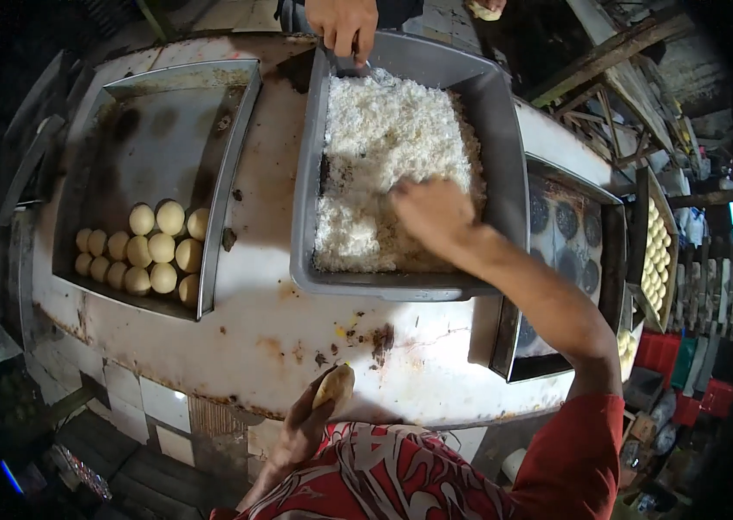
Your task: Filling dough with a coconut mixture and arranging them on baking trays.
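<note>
My left hand (306,416) grips a pale dough piece (334,387) low in the view, in front of the table. My right hand (431,212) reaches into white shredded stuff (379,121) inside a grey plastic bin (498,130); its fingertips are buried or hidden there, so I cannot see what they hold. A co-worker's hand (342,22) is at the bin's far left corner, by a partly hidden metal object.
A metal tray (235,165) with several dough balls (161,247) lies left. Right of the bin are a dark metal tray (613,251) and another tray of dough balls (657,256). Wooden beams (574,61) and red crates (657,355) are at the right.
</note>
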`<state>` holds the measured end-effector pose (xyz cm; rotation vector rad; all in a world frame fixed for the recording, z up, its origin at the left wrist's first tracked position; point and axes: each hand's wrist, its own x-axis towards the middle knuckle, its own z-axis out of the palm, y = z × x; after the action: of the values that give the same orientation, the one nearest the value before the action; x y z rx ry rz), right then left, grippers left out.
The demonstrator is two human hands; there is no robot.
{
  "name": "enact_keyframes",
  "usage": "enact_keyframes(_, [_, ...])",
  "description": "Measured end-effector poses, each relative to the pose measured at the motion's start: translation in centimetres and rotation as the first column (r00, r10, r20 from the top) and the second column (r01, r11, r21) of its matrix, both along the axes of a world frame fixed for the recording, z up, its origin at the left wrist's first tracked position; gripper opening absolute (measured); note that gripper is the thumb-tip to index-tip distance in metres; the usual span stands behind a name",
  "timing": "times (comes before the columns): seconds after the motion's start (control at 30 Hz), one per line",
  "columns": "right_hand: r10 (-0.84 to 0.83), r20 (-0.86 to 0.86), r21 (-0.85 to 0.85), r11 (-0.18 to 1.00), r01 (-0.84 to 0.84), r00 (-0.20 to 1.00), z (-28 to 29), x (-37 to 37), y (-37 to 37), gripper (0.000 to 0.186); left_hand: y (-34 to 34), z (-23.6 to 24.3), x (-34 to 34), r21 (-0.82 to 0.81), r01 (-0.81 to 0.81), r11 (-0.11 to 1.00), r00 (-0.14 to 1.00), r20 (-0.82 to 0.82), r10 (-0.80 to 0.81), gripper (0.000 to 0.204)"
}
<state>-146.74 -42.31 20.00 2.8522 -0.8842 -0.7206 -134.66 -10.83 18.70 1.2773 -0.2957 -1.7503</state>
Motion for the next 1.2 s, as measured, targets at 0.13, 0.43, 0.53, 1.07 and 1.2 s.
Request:
enact_keyframes(0.13, [0.033,0.373,0.161,0.982,-0.099,0.927,1.5,-1.4,0.7,0.012,1.2,1.2,-2.2,0.024,-0.138,0.99,0.989,0.057,0.137,0.047])
enact_keyframes(0.43, [-0.229,0.399,0.3,0.948,0.11,0.888,3.2,-2.4,1.3,0.01,2.8,2.0,-2.7,0.069,-0.267,0.961,0.958,-0.084,0.273,0.057])
enact_keyframes(0.53, [-0.289,0.318,0.176,0.954,0.243,0.903,3.1,-2.2,0.5,0.011,1.9,0.9,-1.2,-0.126,-0.268,0.955,0.939,-0.255,0.23,0.062])
enact_keyframes(1.07, [-0.316,0.327,0.428,0.89,0.159,0.891,3.8,1.3,4.9,0.016,-2.1,-1.2,6.6,-0.56,0.336,0.757,0.894,0.444,-0.068,0.044])
enact_keyframes(1.2, [-0.541,0.293,0.668,0.706,0.235,0.788,7.7,-1.3,2.2,0.027,-5.3,1.7,7.3,-0.624,0.335,0.705,0.872,0.489,0.018,0.039])
